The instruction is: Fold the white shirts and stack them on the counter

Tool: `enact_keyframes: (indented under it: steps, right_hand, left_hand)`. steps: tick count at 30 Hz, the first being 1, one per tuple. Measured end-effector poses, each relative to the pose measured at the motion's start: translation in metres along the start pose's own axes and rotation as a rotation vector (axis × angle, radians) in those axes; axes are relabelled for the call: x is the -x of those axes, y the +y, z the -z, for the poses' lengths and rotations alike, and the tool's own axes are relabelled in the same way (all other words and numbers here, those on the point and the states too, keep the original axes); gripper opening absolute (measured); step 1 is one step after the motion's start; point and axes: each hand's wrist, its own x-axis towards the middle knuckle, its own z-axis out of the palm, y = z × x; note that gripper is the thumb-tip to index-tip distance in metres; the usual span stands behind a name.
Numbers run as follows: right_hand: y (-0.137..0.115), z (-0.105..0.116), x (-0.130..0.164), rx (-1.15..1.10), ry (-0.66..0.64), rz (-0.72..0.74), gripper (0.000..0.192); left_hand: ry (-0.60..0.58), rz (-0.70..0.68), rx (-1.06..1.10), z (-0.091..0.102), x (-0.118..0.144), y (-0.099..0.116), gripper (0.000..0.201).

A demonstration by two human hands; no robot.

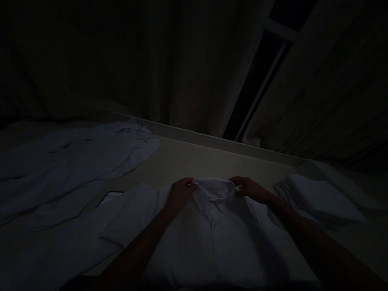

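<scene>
L hand (182,190) & R hand (247,188) grip collar (216,187) at opp. sides, shirt (198,238) btwn 'em.

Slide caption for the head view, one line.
Left hand and right hand hold a shirt by its collar in dim light, folded stack at right.

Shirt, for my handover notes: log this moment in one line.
left hand: on collar | right hand: on collar | shirt: front up | folded stack: at right
</scene>
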Motion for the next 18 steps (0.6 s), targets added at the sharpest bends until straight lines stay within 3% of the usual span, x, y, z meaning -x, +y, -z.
enact_keyframes:
  steps: [3, 6, 9, 12, 15, 18]
  right_hand:
    - [0.012, 0.000, -0.001, 0.076, 0.027, -0.003, 0.030]
    - [0.029, -0.001, -0.012, 0.086, 0.162, -0.022, 0.028]
    - [0.045, -0.001, -0.029, 0.164, 0.341, -0.056, 0.034]
    - [0.064, -0.001, -0.037, 0.330, 0.433, -0.131, 0.038]
    - [0.089, -0.001, -0.020, 0.430, 0.480, -0.219, 0.039]
    - [0.116, -0.001, 0.016, 0.473, 0.480, -0.328, 0.038]
  left_hand:
    - [0.021, -0.020, 0.004, 0.000, -0.001, -0.002, 0.025]
    - [0.006, -0.093, -0.083, -0.001, -0.003, -0.011, 0.034]
    - [-0.038, -0.190, -0.410, 0.003, -0.005, -0.025, 0.049]
    - [-0.060, -0.201, -0.828, 0.014, -0.006, -0.037, 0.047]
    - [-0.088, -0.173, -1.055, 0.028, -0.008, -0.044, 0.035]
    - [-0.139, -0.126, -1.112, 0.041, -0.011, -0.045, 0.036]
